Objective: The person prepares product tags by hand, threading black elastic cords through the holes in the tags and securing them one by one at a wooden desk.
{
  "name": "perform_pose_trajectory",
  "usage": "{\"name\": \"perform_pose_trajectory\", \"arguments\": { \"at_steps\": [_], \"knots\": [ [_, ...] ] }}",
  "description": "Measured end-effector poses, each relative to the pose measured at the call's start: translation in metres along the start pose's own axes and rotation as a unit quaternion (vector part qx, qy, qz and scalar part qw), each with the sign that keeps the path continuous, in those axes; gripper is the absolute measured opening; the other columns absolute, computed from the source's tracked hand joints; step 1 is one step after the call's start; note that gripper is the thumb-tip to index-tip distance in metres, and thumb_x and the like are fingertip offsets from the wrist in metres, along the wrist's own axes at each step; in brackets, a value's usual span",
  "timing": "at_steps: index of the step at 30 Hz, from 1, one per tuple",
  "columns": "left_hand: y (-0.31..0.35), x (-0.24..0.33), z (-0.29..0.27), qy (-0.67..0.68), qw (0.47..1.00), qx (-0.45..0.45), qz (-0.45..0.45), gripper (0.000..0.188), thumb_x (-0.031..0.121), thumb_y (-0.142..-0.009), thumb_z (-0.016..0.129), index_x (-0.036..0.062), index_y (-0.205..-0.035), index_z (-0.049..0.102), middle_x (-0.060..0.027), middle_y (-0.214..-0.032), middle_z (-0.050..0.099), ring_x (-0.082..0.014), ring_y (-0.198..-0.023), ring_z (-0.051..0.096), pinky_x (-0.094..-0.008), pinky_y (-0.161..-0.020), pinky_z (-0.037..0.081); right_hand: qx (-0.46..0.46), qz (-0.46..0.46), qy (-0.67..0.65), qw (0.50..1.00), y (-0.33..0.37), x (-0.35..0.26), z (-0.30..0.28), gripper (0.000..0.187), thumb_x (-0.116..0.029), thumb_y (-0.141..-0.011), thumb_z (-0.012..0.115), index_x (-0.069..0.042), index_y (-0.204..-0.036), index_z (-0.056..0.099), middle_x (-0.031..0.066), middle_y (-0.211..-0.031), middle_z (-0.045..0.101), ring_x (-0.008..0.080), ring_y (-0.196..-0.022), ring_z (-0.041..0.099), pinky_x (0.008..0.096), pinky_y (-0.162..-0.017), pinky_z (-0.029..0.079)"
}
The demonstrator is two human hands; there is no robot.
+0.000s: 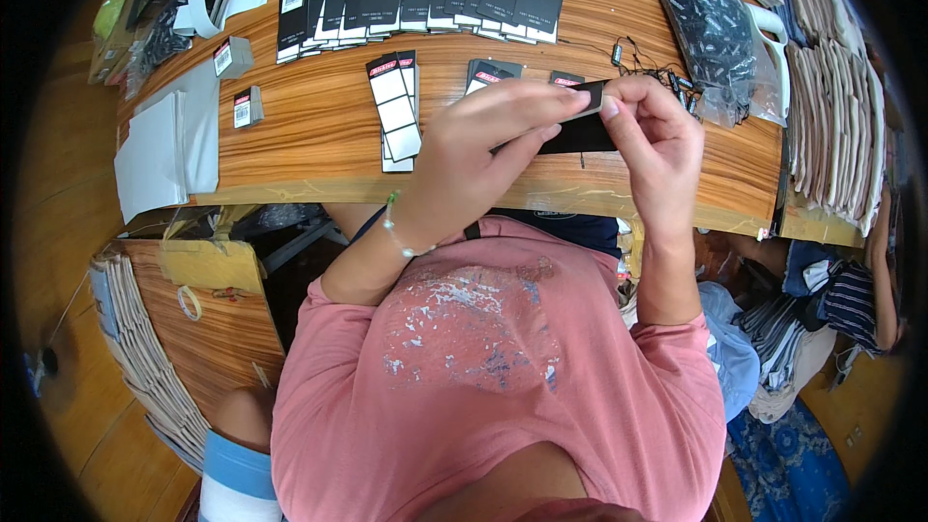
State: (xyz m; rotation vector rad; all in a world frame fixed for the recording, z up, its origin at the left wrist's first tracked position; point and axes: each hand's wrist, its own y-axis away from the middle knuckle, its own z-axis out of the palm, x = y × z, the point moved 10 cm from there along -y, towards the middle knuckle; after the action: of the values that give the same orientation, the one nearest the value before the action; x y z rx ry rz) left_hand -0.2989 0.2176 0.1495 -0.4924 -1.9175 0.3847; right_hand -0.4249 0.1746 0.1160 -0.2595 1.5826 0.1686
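A black hang tag is held between my two hands, just over the table's near edge. My left hand pinches one side of it, thumb and fingers together. At the tag's top end my right hand grips it with thumb and forefinger. Behind my hands lie small piles of black tags, partly covered by my fingers. Left of them is a pile of tags with blank white panels. Loose black tag strings lie beyond my right hand.
A fanned row of stickered black tags spans the far table. Small label stacks and white sheets lie left. At right are a clear bag of black strings and piled folded garments. A tape roll rests on the lower-left surface.
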Motion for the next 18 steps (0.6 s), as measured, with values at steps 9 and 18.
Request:
{"name": "perform_pose_trajectory", "arguments": {
  "at_steps": [9,18],
  "knots": [
    [0.003,-0.031,0.014,0.142,0.964,-0.172,-0.144,0.03,-0.001,-0.081,0.054,-0.0041,-0.111,0.053,-0.0083,-0.107,0.052,-0.0132,-0.099,0.05,-0.0243,-0.082,0.043,-0.095,0.028,0.127,0.987,-0.006,0.002,0.003,0.008,-0.007,-0.081,0.059,0.0,-0.078,0.056,-0.0061,-0.057,0.045,0.0005,-0.051,0.034,0.018,-0.044,0.026],
    [0.014,-0.045,0.022,0.294,0.9,-0.192,-0.258,0.031,0.0,-0.081,0.056,-0.0062,-0.111,0.052,-0.0081,-0.107,0.051,-0.0125,-0.098,0.05,-0.0239,-0.086,0.04,-0.182,-0.082,0.252,0.947,-0.007,-0.019,0.016,0.009,-0.008,-0.079,0.06,-0.001,-0.077,0.055,0.0038,-0.057,0.046,0.0097,-0.048,0.041,0.0239,-0.045,0.032]
  ]
}}
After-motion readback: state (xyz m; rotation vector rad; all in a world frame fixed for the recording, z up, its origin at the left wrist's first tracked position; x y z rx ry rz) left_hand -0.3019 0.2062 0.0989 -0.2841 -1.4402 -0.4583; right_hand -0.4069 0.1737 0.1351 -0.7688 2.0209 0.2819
